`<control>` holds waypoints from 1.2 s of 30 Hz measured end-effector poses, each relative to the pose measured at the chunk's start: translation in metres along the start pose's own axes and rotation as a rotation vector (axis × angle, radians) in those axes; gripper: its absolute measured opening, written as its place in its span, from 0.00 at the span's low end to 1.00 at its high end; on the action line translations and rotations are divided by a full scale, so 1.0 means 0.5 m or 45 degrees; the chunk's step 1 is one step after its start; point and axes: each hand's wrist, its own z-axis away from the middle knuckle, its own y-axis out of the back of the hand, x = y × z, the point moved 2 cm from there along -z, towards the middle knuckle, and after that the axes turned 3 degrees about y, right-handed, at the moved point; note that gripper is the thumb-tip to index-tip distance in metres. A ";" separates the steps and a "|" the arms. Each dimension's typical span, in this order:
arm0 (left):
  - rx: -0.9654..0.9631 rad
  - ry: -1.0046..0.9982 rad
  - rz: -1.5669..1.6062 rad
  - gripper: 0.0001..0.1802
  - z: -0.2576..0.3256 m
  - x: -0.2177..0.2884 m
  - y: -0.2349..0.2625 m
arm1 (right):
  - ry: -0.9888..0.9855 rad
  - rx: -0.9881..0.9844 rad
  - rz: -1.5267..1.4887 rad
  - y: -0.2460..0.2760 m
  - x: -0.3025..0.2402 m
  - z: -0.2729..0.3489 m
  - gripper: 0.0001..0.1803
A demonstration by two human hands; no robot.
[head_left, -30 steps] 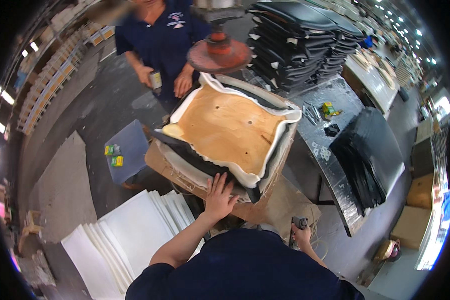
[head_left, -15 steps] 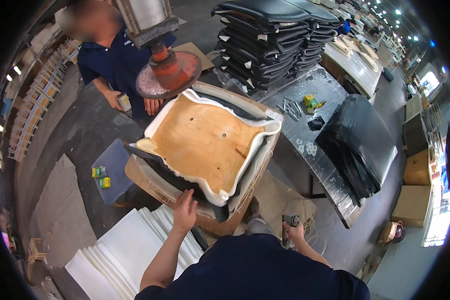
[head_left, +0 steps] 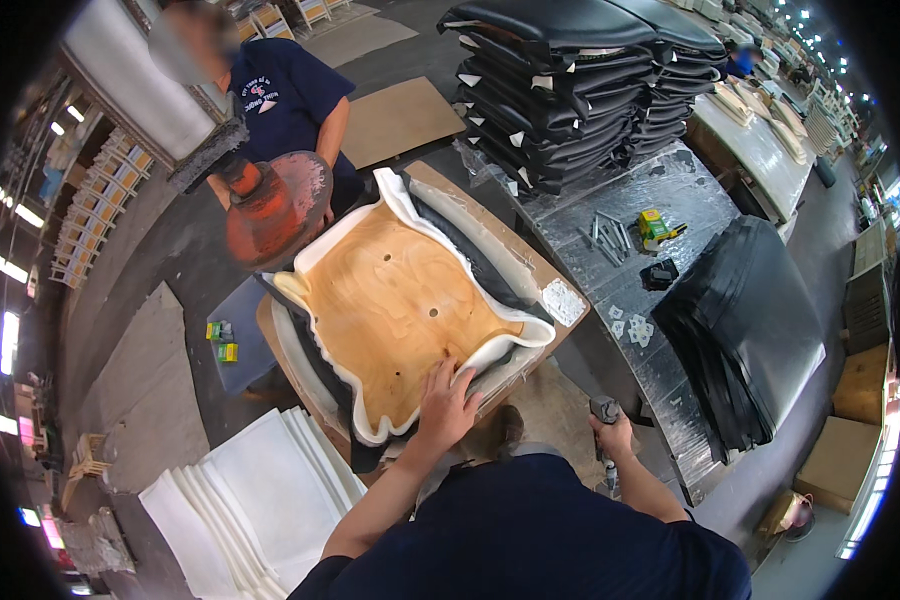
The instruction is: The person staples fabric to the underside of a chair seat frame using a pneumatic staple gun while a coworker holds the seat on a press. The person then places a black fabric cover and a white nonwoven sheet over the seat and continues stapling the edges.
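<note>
A wooden seat panel lies in front of me, ringed by white foam and folded black upholstery. It rests in a padded form on a stand. My left hand reaches over the near edge, fingers stretched out, fingertips on or just above the wood by the foam rim. Off to the right, low beside the stand, my right hand is wrapped round a staple gun. Its lower part is partly hidden by the hand.
A rusty red press disc hangs at the panel's far left, with a co-worker behind it. White foam sheets are stacked at near left. The right-hand table bears staple strips, a small box and black covers.
My left hand has moved right, from the panel's near-left side onto its near edge. The press disc has shifted left, away from the panel. My right hand still holds the staple gun.
</note>
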 end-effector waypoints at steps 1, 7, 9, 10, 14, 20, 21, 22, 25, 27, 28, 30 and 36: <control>0.033 -0.003 -0.062 0.24 -0.003 -0.001 -0.006 | -0.033 -0.038 -0.084 -0.005 -0.016 -0.012 0.26; 0.038 -0.099 -0.073 0.14 -0.026 -0.004 -0.030 | -0.068 -0.164 -0.299 0.015 -0.101 -0.024 0.19; 0.004 -0.155 -0.133 0.13 -0.029 -0.014 -0.020 | -0.070 -0.246 -0.386 0.013 -0.132 -0.005 0.18; -0.018 -0.184 -0.150 0.13 -0.030 -0.015 -0.019 | -0.076 -0.278 -0.420 0.020 -0.142 0.006 0.18; -0.044 -0.250 -0.101 0.11 -0.040 -0.029 -0.002 | 0.090 -0.394 -0.408 0.022 -0.189 0.030 0.18; -0.035 -0.362 -0.056 0.11 -0.024 -0.054 0.027 | 0.317 -0.361 -0.266 0.003 -0.210 0.075 0.32; -0.046 -0.374 -0.042 0.11 -0.019 -0.064 0.033 | 0.229 -0.416 -0.294 -0.002 -0.207 0.079 0.37; -0.057 -0.385 -0.028 0.11 -0.013 -0.073 0.038 | 0.250 -0.401 -0.263 -0.004 -0.205 0.091 0.37; -0.060 -0.435 -0.014 0.11 0.006 -0.091 0.052 | 0.199 -0.375 -0.273 -0.016 -0.215 0.139 0.32; -0.055 -0.458 -0.008 0.11 0.009 -0.106 0.059 | 0.126 -0.416 -0.258 -0.023 -0.232 0.158 0.29; -0.054 -0.472 -0.003 0.11 0.012 -0.112 0.062 | 0.087 -0.433 -0.251 -0.030 -0.240 0.169 0.27; -0.055 -0.492 0.017 0.11 0.021 -0.122 0.065 | 0.135 -0.397 -0.238 -0.041 -0.252 0.194 0.26; -0.129 -0.481 0.062 0.13 0.035 -0.149 0.062 | 0.250 -0.316 -0.183 -0.068 -0.278 0.229 0.29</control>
